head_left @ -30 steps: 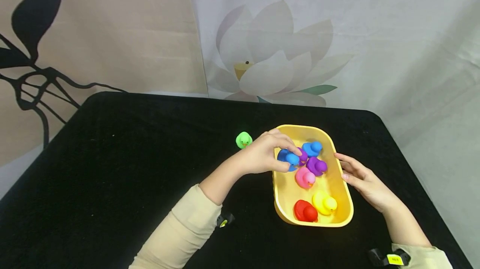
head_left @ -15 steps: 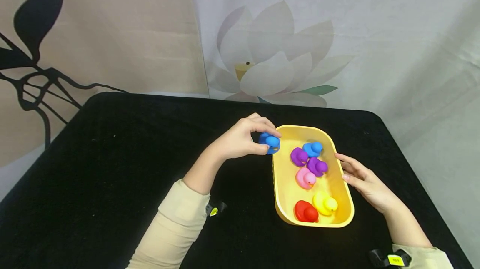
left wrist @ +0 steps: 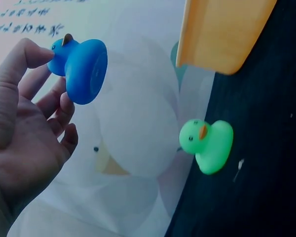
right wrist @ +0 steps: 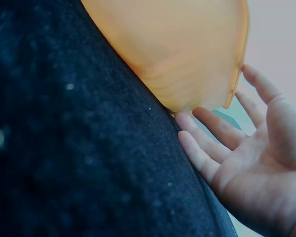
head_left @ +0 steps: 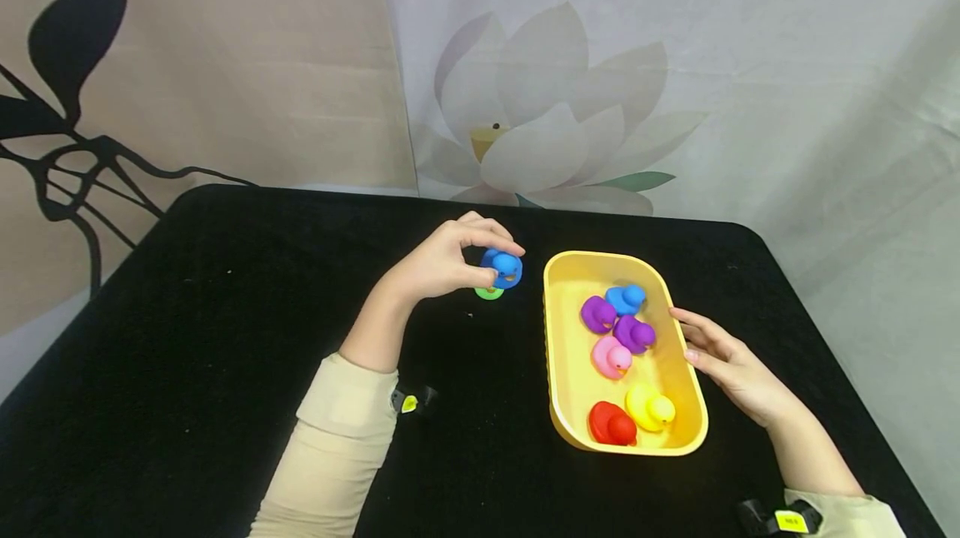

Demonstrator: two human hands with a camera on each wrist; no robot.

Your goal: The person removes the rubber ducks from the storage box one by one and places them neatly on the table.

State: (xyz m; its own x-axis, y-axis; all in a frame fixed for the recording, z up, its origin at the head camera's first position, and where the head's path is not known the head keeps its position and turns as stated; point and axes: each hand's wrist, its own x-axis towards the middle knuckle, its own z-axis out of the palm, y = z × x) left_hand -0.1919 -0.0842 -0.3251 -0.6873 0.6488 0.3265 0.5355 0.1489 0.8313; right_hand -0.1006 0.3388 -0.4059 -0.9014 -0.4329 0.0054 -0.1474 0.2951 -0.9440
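Note:
My left hand (head_left: 441, 261) pinches a blue rubber duck (head_left: 506, 268) between thumb and fingers, left of the yellow tray (head_left: 573, 396). In the left wrist view the duck (left wrist: 86, 71) is tipped, its flat base facing the camera. A green rubber duck (left wrist: 213, 148) sits on the black cloth, partly hidden behind the blue one in the head view. Against the tray's right side rests my right hand (head_left: 731, 361), its fingers loosely extended. In the right wrist view, fingertips (right wrist: 246, 71) meet the tray's rim.
Inside the tray lie another blue duck (head_left: 626, 298), two purple ducks (head_left: 597, 314), a pink duck (head_left: 611, 356), a yellow duck (head_left: 648, 406) and a red duck (head_left: 611, 423). A black cloth (head_left: 225, 338) covers the table. Behind it hangs a curtain (head_left: 300, 63) with a printed flower.
My left hand has lifted the blue duck out of the tray and carried it left, over near the green duck. The right hand and the tray have stayed in place.

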